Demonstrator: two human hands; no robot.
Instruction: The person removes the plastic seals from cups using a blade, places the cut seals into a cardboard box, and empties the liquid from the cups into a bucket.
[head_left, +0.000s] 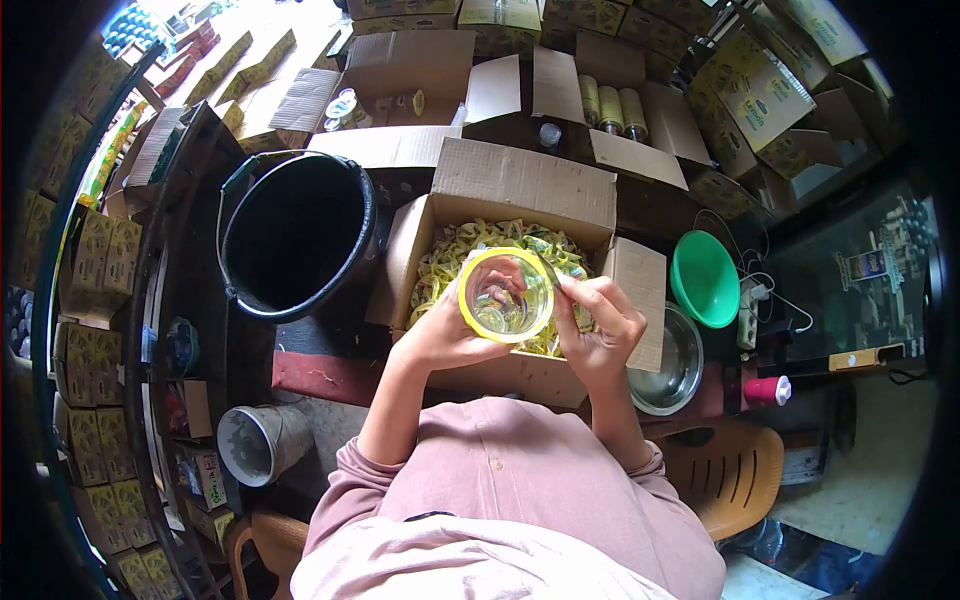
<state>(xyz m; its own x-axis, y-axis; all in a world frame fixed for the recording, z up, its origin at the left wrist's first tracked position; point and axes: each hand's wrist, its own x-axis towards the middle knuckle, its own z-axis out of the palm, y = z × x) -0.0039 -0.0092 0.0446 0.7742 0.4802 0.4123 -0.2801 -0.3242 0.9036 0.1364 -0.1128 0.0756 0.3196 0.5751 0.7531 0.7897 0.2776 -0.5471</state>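
A clear jar with a yellow rim [507,296] is held above an open cardboard box [528,180] full of small yellow-green packets [450,262]. My left hand [450,325] wraps round the jar's left side, its fingers visible through the clear wall. At the jar's right edge, my right hand [600,325] pinches a thin dark strip-like piece [549,270] between thumb and fingers. The mouth of the jar faces up toward me, and no packets can be made out inside.
A large black bucket [297,236] stands left of the box. On the right are a green bowl [706,279], a metal bowl [668,362] and a pink-and-white object [767,391]. Behind stand open cartons [410,62] with jars. A grey bucket [262,446] stands lower left.
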